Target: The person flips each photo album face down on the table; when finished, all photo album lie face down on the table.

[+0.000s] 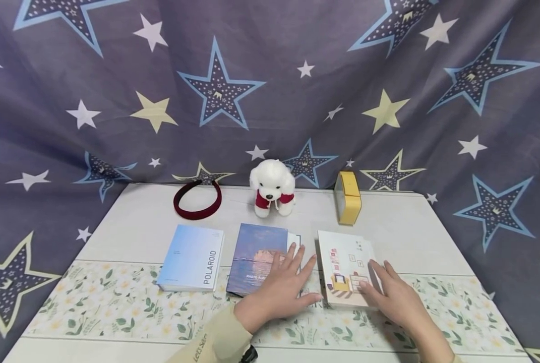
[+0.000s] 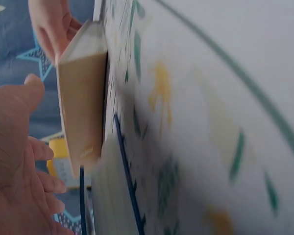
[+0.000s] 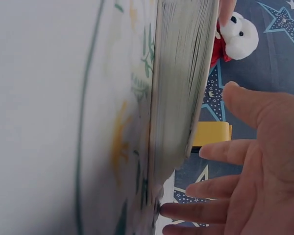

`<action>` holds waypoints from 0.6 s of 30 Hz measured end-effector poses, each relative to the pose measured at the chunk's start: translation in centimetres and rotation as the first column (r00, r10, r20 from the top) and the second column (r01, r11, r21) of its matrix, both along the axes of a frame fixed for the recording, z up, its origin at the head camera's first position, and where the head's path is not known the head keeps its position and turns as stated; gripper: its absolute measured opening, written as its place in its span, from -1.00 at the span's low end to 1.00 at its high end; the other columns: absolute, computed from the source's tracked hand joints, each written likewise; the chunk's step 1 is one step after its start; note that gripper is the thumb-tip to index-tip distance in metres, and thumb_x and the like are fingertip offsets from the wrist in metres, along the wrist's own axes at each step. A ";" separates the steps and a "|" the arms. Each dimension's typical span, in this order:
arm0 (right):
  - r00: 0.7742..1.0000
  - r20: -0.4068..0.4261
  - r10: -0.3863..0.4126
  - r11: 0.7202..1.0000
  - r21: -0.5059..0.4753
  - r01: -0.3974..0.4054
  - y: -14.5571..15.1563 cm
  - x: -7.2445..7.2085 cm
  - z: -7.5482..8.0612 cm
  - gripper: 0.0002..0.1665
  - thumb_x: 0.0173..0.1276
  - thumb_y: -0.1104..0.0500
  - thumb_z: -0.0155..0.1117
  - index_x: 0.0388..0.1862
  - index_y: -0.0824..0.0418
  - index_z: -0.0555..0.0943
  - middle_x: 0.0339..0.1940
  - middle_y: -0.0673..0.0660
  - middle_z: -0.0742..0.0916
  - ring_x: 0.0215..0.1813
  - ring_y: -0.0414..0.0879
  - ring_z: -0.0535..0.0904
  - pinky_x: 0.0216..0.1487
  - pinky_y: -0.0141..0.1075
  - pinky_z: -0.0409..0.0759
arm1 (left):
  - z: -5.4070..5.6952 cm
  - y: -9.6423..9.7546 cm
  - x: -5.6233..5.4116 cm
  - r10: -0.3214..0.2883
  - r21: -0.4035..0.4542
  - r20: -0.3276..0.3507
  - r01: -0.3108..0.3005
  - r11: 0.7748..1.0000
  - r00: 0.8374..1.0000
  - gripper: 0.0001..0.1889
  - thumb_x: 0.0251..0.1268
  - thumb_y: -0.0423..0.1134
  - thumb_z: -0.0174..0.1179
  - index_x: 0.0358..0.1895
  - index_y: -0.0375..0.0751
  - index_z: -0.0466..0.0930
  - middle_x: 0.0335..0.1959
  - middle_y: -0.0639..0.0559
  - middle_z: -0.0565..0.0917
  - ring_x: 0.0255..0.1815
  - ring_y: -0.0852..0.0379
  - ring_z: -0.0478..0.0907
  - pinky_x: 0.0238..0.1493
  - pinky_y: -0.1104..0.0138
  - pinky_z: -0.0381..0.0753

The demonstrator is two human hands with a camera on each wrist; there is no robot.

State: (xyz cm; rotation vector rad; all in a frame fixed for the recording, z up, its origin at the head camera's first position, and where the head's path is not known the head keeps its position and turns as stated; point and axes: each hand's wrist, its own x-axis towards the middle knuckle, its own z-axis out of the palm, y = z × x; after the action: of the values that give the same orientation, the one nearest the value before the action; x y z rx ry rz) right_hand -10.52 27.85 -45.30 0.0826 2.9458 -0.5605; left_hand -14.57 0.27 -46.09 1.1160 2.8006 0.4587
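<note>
A photo album (image 1: 256,247) with a sea-and-rock cover lies in the middle of the table. My left hand (image 1: 281,287) is spread over its right part, fingers apart and almost straight. To the right lies a thick white book (image 1: 338,244) with a drawn room on its cover. My right hand (image 1: 401,300) is at its right edge, the thumb overlapping the cover in the head view. In the right wrist view the fingers (image 3: 225,152) are extended beside the thick page block (image 3: 181,73). The left wrist view shows the book's beige side (image 2: 83,103) past my left hand.
A blue POLAROID album (image 1: 190,257) lies at the left. Behind stand a dark red headband (image 1: 198,214), a white plush dog (image 1: 272,181) in red and a yellow box-like object (image 1: 350,199). A star-patterned curtain (image 1: 297,111) hangs along the table's back edge.
</note>
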 end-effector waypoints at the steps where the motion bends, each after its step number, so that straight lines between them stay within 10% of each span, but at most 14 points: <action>1: 1.000 0.008 -0.011 1.000 -0.007 0.011 0.0 0.0 0.0 0.10 0.31 -0.49 -0.04 0.49 0.31 0.23 0.43 0.60 0.16 0.32 0.59 0.20 0.15 0.43 0.25 | -0.1 0.3 0.1 -0.004 -0.009 0.004 0.004 1.000 1.000 -0.14 0.40 0.36 -0.17 0.58 -0.08 -0.07 0.58 -0.21 -0.23 0.56 -0.17 -0.42 0.42 -0.25 -0.27; 18: 0.995 0.016 -0.096 0.992 -0.084 0.097 -0.4 0.6 0.0 -0.02 0.38 -0.42 -0.04 0.45 0.31 0.30 0.44 0.58 0.16 0.39 0.53 0.12 0.23 0.42 0.14 | -0.1 5.3 0.6 -0.046 -0.022 0.019 0.046 0.999 0.999 -0.19 0.45 0.33 -0.25 0.59 -0.03 -0.11 0.58 -0.25 -0.24 0.57 -0.22 -0.32 0.44 -0.19 -0.08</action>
State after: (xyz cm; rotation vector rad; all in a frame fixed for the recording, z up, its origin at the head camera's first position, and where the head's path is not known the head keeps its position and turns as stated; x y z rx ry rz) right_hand -9.96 27.47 -45.27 0.2195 2.9146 -0.6942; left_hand -14.01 5.53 -46.18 1.1627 2.7505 0.4308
